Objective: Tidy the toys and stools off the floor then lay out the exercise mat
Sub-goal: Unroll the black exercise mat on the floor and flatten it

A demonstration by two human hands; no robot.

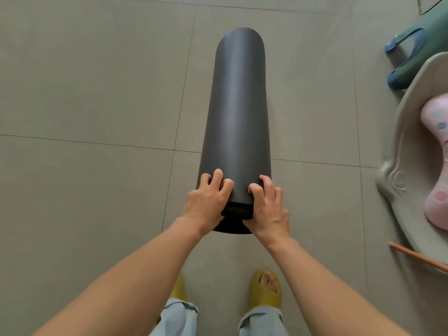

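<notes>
The rolled exercise mat (236, 122) lies on the tiled floor (97, 93), running straight away from both hands, its near end just ahead of the person's yellow slippers (265, 291). The left hand (206, 200) and right hand (268, 207) sit side by side on that near end, fingers curled and digging into the dark foam around a black band (238, 209) that seems to bind the roll; my guess is they grip there to work the band loose or find the free edge so the mat can unroll. Well off to the right of the right hand sits a beige plastic tub (397, 151) holding a pink toy (436, 166), with dark blue slippers (400, 59) beyond it. The tub carries an embossed mark too small to read
</notes>
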